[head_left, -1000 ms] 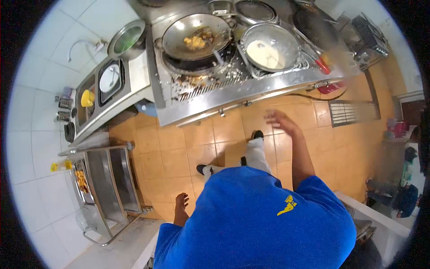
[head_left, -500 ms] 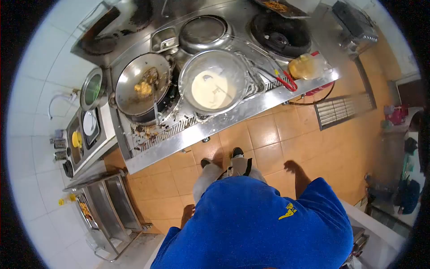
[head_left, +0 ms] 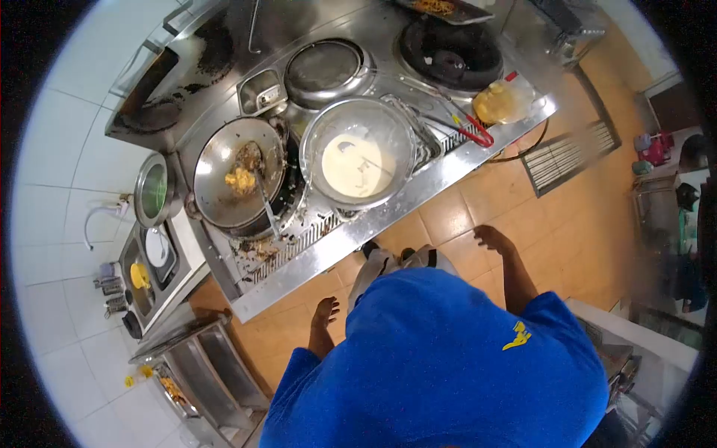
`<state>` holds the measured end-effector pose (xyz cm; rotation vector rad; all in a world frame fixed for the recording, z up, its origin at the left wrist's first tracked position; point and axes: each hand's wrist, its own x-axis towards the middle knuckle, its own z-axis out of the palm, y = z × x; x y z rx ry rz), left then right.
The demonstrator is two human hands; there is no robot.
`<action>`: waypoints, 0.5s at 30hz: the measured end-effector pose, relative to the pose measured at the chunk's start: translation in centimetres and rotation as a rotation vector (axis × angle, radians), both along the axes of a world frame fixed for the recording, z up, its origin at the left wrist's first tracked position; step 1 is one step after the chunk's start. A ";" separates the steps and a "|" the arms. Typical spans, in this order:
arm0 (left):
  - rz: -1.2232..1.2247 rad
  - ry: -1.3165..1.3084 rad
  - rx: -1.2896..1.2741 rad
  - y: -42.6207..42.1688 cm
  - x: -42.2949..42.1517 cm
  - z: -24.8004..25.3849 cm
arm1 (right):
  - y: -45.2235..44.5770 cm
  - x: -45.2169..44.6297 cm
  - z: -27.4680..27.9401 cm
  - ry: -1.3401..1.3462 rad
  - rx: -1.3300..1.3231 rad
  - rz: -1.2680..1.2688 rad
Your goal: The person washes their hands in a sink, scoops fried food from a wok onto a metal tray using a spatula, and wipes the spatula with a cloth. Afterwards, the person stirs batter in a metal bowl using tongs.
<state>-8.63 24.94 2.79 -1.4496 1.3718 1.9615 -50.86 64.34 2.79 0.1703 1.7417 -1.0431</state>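
Observation:
My left hand [head_left: 326,311] hangs at my left side over the floor, fingers apart and holding nothing. On the other side, my right hand [head_left: 493,239] is also empty, with its fingers spread over the tiles. Both are clear of the steel stove counter [head_left: 358,224]. A wok [head_left: 213,183] with yellow food and a ladle [head_left: 267,203] in it stands at the counter's left. Beside it is a metal bowl [head_left: 317,175] of pale batter. Red-handled tongs [head_left: 478,133] lie to the right, near a bag of yellow food [head_left: 497,102].
At the left are a green-filled pot [head_left: 152,191], a sink [head_left: 138,295] holding a yellow item [head_left: 140,275], and a steel rack [head_left: 209,366]. A round lidded pan [head_left: 325,66] and black burner [head_left: 452,60] lie behind. A floor grate [head_left: 571,159] is at the right.
The view has turned, and my body is closer to the stove than a second ago. My left hand has come further into view since half a second ago; my right hand has risen slightly.

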 end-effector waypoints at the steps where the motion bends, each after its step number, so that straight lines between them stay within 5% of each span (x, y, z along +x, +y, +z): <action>1: -0.058 -0.080 0.040 -1.4 -0.8 -1.4 | 0.4 -0.4 1.8 0.054 -0.035 0.036; 3: -0.158 -0.061 0.041 -1.8 -1.1 -2.7 | 0.2 -0.3 7.8 0.142 -0.103 0.112; 4: -0.194 0.041 -0.001 -1.8 -0.7 -2.5 | -1.9 0.1 12.9 0.069 -0.201 -0.177; 6: -0.160 -0.036 0.069 -3.4 2.8 -8.1 | 0.5 0.6 13.0 0.127 -0.920 -0.734; 7: -0.146 -0.090 0.109 -3.4 5.1 -9.4 | 2.7 -0.2 10.5 0.122 -0.887 -0.786; 9: -0.095 -0.201 0.189 -4.0 7.9 -9.4 | 10.7 -2.9 0.7 -0.032 -0.173 -0.733; 10: -0.069 -0.226 0.217 -4.2 8.5 -9.2 | 12.8 -3.0 -2.9 -0.102 -0.054 -0.741; 15: -0.107 -0.498 0.125 -3.7 4.9 -8.1 | -1.5 -0.5 10.6 0.088 -0.330 -0.791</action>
